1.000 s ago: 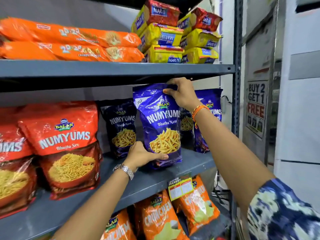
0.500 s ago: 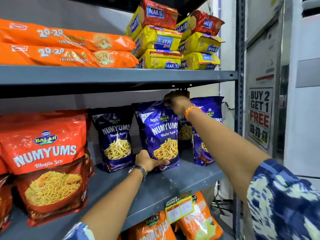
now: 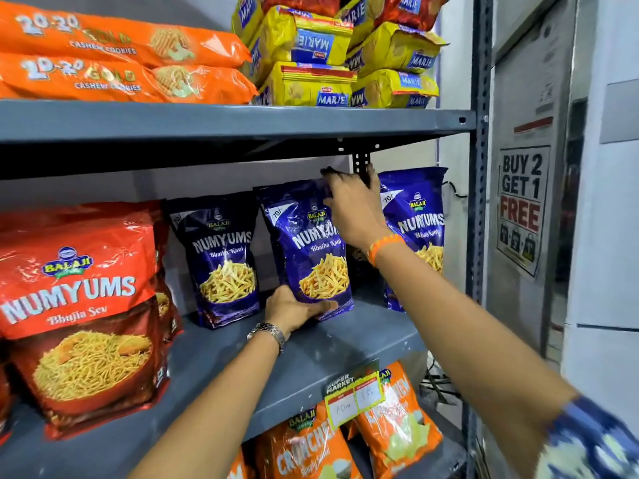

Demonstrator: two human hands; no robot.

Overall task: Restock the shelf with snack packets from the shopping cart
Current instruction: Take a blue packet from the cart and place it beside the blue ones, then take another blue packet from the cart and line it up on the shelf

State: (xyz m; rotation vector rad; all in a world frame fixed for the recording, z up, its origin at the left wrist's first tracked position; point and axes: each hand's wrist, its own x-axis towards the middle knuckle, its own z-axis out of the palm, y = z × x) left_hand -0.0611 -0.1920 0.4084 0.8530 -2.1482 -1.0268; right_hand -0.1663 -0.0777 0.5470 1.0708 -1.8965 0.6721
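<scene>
Hands (image 3: 294, 311) around purple packet (image 3: 311, 250) on shelf (image 3: 328, 347)

Brightly lit, with even white light falling from above and in front. Shows streaks of glare on the glossy red packet (image 3: 79, 271) and the orange cookie packs (image 3: 121, 39). Drops into deep shadow under the upper shelf (image 3: 207, 122). Blurs at the patterned sleeve (image 3: 594, 440) in the lower right corner. Bends the upright post (image 3: 480, 167) slightly towards the wide-angle edge.

grey shelf (image 3: 332, 357) bears upright blue packets (image 3: 226, 261) beside red packets (image 3: 79, 305).
</scene>
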